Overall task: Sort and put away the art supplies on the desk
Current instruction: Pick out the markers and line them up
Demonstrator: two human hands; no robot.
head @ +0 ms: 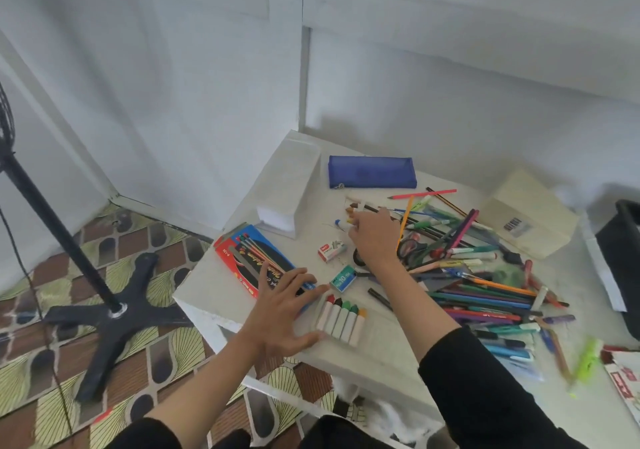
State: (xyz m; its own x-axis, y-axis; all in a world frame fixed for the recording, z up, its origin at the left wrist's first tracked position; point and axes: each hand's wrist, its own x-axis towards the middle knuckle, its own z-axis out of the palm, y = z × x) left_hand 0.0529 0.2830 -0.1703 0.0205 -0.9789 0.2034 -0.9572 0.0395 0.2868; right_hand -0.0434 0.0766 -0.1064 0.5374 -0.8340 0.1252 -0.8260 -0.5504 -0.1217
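A white bench [242, 313] is seen in the centre and right of the frame, with art supplies scattered over it. The left hand [287, 306] is laid flat at the bench's lower left edge, its fingers [304, 275] straight and spread, gripping nothing. The fingertips are placed on the lower end of a red and blue coloured pencil box [242, 254], and the thumb is held just beside a row of crayons [341, 317].

The right hand [375, 237] is stretched toward the middle of the bench, its fingers bent over a small white and blue tube [341, 222]. Whether anything is pinched there cannot be told.

A green staple box [343, 278] and a small red and white box [331, 250] are found between the two hands. A loose pile of pens and pencils [485, 289] is spread across the right of the frame, with scissors [412, 246] at its left edge. A blue pencil case [370, 171] is set at the far side, a white box [291, 188] to its left, and a cream box with a barcode [526, 213] at the right.
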